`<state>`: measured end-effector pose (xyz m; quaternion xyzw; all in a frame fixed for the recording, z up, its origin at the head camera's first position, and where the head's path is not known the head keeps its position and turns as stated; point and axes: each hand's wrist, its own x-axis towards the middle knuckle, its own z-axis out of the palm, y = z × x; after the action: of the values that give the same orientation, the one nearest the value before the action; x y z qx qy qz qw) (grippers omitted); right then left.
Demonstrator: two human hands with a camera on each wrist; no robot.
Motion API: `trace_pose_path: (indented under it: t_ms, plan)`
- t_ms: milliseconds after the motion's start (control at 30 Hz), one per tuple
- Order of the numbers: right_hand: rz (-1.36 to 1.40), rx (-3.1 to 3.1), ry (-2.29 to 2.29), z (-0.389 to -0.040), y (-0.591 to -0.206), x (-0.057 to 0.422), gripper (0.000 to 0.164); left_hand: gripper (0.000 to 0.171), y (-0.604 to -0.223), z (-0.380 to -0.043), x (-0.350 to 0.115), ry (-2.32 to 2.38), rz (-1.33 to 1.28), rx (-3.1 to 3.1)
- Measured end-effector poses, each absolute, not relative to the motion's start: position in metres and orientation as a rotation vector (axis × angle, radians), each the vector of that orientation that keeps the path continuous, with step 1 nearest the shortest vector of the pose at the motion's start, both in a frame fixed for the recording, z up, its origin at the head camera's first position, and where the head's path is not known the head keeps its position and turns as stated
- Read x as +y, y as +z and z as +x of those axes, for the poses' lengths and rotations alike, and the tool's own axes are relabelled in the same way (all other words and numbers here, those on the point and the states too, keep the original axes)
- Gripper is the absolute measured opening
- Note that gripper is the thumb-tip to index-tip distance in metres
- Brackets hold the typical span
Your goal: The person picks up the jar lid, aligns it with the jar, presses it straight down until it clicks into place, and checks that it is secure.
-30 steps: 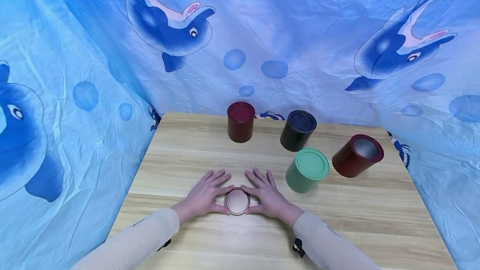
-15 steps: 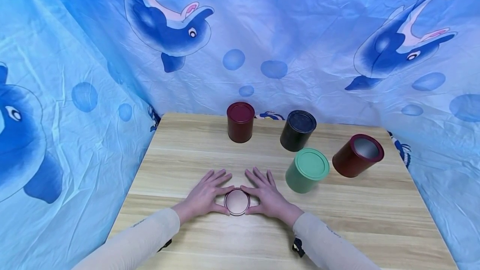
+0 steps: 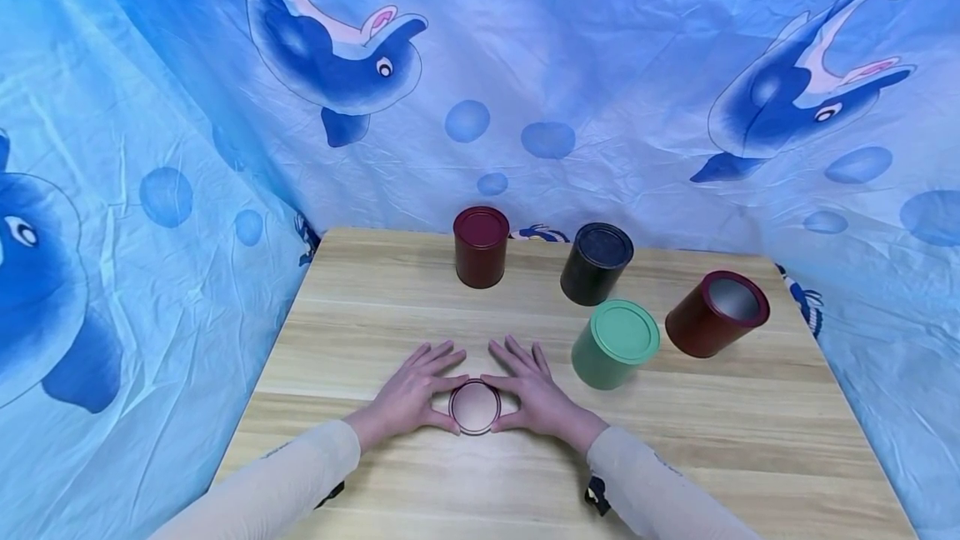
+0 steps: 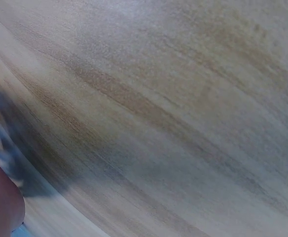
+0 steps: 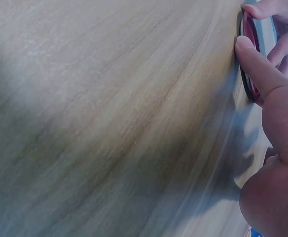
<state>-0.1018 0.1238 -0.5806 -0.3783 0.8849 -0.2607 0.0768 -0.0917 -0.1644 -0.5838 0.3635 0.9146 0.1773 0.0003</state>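
Observation:
A round lid with a dark red rim and a pale middle lies on the wooden table between both hands. From its left side my left hand holds the rim between thumb and index finger, the other fingers spread forward. My right hand holds the opposite side the same way. Seen edge-on in the right wrist view, the lid looks thin, with a thumb of the right hand against it. The left wrist view has mostly tabletop, plus a bit of the left hand at the lower left corner.
Toward the back are a dark red canister with its lid on and a black canister. Closer, right of the hands, stands a green lidded canister. An open dark red canister is farther right. Blue dolphin-print cloth surrounds the table.

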Motion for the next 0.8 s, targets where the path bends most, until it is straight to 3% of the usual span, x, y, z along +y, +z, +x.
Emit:
trace_pose_path:
  t_ms: [433,800]
  plan:
    - [-1.166,2.657,-0.821,-0.103,-0.573,0.126,0.082,0.086,-0.572,-0.093,-0.164,0.632,1.177,2.884]
    - [-1.200,2.734,-0.857,-0.122,-0.526,0.128,0.079,0.082,-0.512,-0.117,-0.163,0.611,1.266,2.895]
